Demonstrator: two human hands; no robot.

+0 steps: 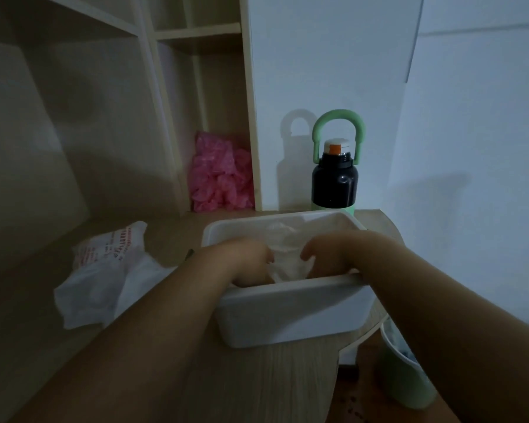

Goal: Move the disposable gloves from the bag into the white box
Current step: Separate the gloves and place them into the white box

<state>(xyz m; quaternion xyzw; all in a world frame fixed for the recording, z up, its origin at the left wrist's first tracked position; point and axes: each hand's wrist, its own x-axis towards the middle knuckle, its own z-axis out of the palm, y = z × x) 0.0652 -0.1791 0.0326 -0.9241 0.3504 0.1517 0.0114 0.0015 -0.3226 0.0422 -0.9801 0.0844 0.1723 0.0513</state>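
A white rectangular box stands on the wooden desk in front of me. Inside it lies a crumpled wad of clear disposable gloves. Both my hands reach down into the box. My left hand holds the left side of the wad with curled fingers, partly hidden by the box's near wall. My right hand grips the wad's right side, fingers bent downward. The white plastic bag with red print lies flat and crumpled on the desk to the left of the box.
A black bottle with a green handle stands behind the box against the wall. A pink plastic bundle sits in the shelf unit at the back. A pale green bin stands on the floor beyond the desk's rounded right edge.
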